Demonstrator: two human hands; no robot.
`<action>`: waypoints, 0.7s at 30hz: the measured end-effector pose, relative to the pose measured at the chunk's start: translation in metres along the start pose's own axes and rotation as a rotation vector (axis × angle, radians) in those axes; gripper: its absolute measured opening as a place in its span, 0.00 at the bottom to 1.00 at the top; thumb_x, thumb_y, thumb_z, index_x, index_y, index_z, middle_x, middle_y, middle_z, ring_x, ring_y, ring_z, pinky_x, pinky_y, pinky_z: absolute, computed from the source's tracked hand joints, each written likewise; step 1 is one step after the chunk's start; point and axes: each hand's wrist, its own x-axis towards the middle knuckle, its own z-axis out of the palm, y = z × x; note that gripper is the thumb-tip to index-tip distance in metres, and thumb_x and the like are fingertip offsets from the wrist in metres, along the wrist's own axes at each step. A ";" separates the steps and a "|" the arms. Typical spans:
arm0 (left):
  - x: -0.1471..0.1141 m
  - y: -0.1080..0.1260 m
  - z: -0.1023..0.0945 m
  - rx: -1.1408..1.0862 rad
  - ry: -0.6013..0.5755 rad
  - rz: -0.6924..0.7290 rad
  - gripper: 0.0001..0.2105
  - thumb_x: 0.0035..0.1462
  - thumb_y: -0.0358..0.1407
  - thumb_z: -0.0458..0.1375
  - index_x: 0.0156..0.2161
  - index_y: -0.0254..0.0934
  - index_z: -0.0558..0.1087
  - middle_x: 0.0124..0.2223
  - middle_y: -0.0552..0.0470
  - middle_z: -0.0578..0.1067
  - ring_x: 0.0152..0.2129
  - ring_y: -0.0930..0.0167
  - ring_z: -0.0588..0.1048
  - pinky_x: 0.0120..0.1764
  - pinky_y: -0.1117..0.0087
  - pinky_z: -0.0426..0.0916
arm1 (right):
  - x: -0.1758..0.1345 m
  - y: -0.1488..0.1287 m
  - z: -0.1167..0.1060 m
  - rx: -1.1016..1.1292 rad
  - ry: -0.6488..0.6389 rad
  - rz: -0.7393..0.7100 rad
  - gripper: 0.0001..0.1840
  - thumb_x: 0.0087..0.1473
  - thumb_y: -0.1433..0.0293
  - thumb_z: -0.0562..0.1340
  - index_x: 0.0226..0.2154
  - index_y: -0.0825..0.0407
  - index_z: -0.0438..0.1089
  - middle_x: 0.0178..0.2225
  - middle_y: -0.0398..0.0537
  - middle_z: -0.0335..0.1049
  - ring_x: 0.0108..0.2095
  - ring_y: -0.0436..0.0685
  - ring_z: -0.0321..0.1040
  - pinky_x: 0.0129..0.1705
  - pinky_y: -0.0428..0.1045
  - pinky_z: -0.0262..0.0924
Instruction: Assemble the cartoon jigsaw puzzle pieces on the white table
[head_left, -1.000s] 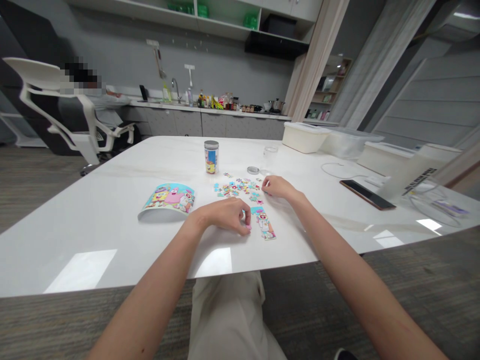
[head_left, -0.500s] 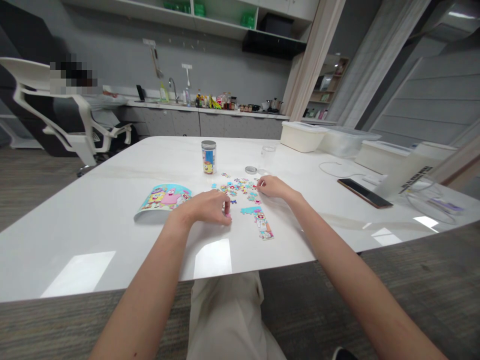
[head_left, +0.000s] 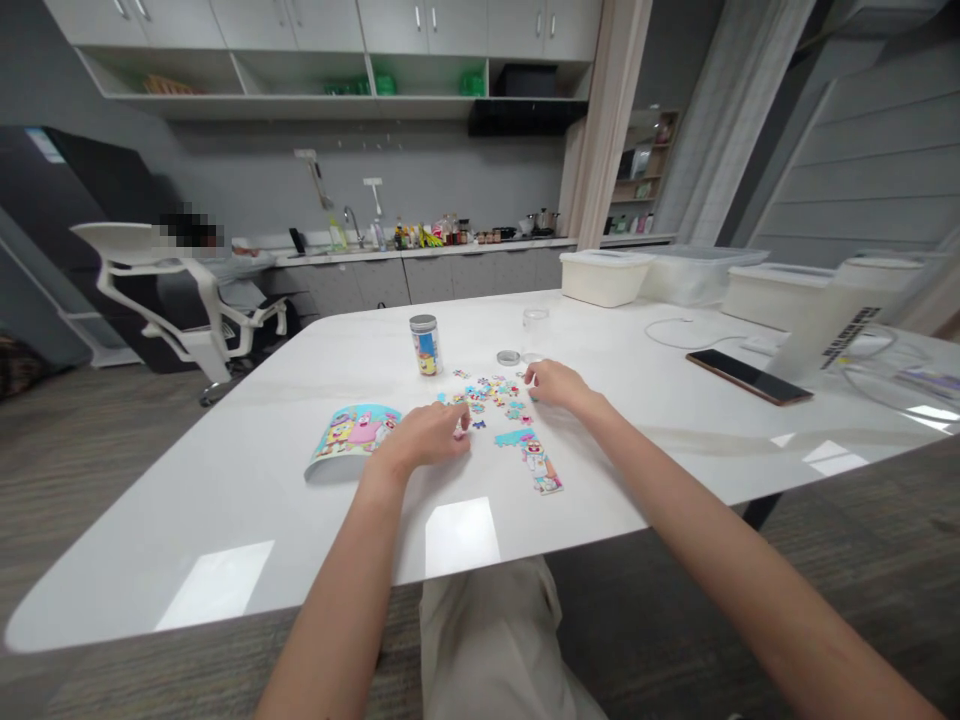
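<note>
Loose jigsaw puzzle pieces (head_left: 491,388) lie in a small heap on the white table. My left hand (head_left: 429,437) is left of the heap, fingers curled down, with a small pinkish puzzle piece partly hidden at its fingertips. At the heap's right edge my right hand (head_left: 556,384) is closed, its fingertips pinched at a small puzzle piece that they mostly cover. A joined strip of puzzle (head_left: 541,465), bent like an L, lies between the hands, nearer to me. Left of my left hand a curved cartoon picture sheet (head_left: 352,432) lies on the table, its right end behind that hand.
Behind the heap stand a lidded jar (head_left: 426,346) with a cartoon label, a loose metal lid (head_left: 508,357) and a clear container (head_left: 535,335). On the right are a phone (head_left: 750,376), a white bottle (head_left: 840,325), cables and storage boxes (head_left: 606,277). A person sits beyond, on a white chair (head_left: 127,245).
The camera has tilted up and swung left, so everything appears shifted. My left hand has moved slightly closer to the heap; my right hand stays at its right edge. The joined strip looks unchanged.
</note>
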 end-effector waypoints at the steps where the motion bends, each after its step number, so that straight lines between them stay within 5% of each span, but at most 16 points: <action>1: 0.001 0.001 0.001 0.011 0.002 -0.003 0.12 0.54 0.34 0.50 0.44 0.40 0.68 0.35 0.48 0.76 0.34 0.65 0.73 0.35 0.68 0.64 | -0.001 0.000 -0.001 -0.009 0.003 0.013 0.14 0.50 0.76 0.60 0.41 0.53 0.71 0.45 0.54 0.72 0.45 0.59 0.68 0.40 0.47 0.59; 9: 0.006 0.007 0.008 0.058 -0.007 -0.036 0.16 0.56 0.35 0.49 0.51 0.43 0.66 0.36 0.48 0.77 0.36 0.63 0.75 0.37 0.66 0.65 | -0.007 -0.001 -0.006 -0.034 -0.051 0.087 0.14 0.49 0.77 0.60 0.40 0.56 0.73 0.45 0.61 0.72 0.45 0.63 0.69 0.39 0.49 0.61; 21: 0.007 0.013 0.008 0.092 -0.005 -0.031 0.16 0.57 0.33 0.49 0.48 0.42 0.71 0.38 0.48 0.78 0.37 0.65 0.76 0.38 0.67 0.66 | -0.009 -0.018 -0.003 0.124 -0.107 -0.221 0.14 0.52 0.67 0.60 0.40 0.55 0.74 0.40 0.53 0.75 0.38 0.57 0.71 0.36 0.45 0.59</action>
